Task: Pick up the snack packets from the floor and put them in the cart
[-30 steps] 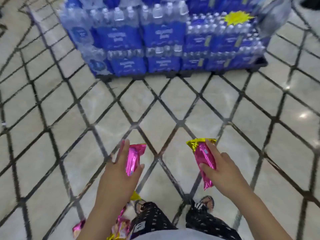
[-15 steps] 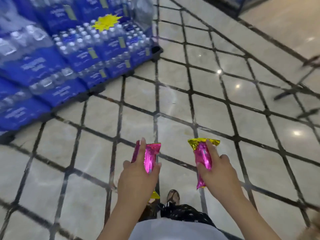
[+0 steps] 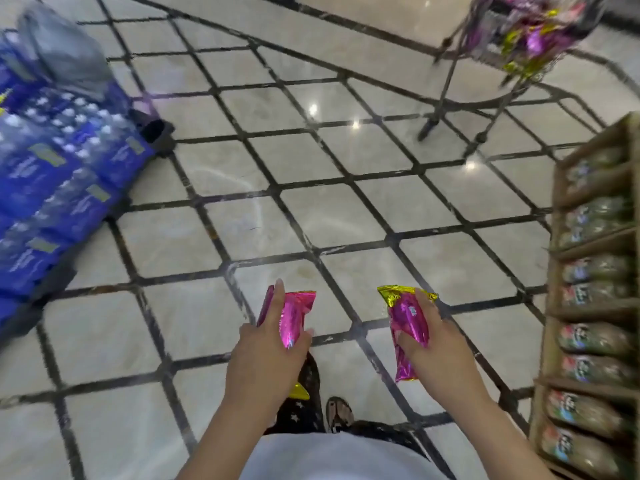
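The left grip [image 3: 266, 355] clasped a pink snack packet [image 3: 294, 317] at lower centre of the frame, its long axis running up the frame and its sealed end pointing towards the top edge. The right grip [image 3: 440, 351] clasped a second packet [image 3: 405, 320] beside it, also lengthwise up the frame, yellow end uppermost. Both were held above the tiled floor [image 3: 346, 216], well apart from the blurred cart [image 3: 483, 32] at upper right.

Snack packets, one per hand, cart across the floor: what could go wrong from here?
The left packet in the left hand and right packet in the right hand are glossy foil; either might slip in transit.
The cart already looks heaped; added packets may spill.
The wooden shelf is close on the right; an arm could brush it.
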Available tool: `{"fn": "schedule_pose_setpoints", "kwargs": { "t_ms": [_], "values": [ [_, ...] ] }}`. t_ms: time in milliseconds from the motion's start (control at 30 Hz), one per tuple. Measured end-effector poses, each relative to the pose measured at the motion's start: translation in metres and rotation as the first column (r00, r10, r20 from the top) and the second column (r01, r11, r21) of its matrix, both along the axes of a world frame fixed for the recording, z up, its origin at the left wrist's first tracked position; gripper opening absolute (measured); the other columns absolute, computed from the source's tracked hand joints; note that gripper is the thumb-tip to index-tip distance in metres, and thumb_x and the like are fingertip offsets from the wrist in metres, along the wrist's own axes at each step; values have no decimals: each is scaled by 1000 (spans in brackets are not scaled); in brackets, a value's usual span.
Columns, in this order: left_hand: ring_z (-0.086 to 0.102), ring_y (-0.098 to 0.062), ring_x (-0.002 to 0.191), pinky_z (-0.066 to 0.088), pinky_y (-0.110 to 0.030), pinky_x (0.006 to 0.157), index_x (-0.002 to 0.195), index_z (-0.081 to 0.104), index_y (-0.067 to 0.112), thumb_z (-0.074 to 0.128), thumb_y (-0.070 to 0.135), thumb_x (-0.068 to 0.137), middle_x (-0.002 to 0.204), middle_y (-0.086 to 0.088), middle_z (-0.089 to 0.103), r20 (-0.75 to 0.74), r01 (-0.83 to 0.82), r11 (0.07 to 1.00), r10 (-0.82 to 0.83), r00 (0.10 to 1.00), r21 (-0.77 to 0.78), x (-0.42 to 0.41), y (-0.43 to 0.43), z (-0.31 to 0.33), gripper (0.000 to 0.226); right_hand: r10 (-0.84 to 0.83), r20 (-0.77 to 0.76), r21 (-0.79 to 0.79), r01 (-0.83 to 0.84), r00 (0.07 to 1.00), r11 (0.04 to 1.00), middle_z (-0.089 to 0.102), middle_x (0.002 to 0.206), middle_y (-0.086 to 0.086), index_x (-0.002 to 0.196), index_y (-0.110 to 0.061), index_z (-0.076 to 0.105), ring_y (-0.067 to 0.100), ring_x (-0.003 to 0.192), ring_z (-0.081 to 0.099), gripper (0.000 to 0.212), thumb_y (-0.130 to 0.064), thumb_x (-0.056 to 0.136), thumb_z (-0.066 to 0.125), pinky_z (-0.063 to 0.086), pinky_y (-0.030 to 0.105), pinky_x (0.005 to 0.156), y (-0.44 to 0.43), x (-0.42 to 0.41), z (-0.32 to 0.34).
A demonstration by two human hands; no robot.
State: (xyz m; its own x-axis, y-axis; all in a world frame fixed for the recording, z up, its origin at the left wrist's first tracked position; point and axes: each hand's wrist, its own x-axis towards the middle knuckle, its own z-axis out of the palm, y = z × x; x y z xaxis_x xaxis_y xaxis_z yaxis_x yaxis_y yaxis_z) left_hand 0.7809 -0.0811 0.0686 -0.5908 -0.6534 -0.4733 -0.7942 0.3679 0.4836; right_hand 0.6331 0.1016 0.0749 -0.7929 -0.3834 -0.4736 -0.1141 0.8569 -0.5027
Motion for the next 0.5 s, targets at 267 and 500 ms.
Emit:
{"fn": "schedule_pose_setpoints", "kwargs": {
  "t_ms": [267, 500],
  "values": [
    [58, -26, 76, 43, -30, 61, 145, -15, 60, 44, 69, 88, 96, -14, 56, -60, 130, 984, -138, 989, -121, -87, -111, 15, 82, -79, -138, -68, 70, 987, 995, 52, 103, 7, 151, -33, 26, 26, 79, 50, 61, -30, 96, 53, 42, 36, 67, -90, -52, 24],
    [58, -29, 74, 45, -35, 61, 141, -18, 64, 36, 81, 82, 83, -10, 58, -52, 273, 957, -279, 959, -96, -168, -127, 0, 81, -331, -34, -77, 327, 943, 942, 50, 107, 8, 151, -41, 18, 24, 85, 51, 69, -34, 93, 55, 41, 34, 73, -83, -98, 11]
  ]
}}
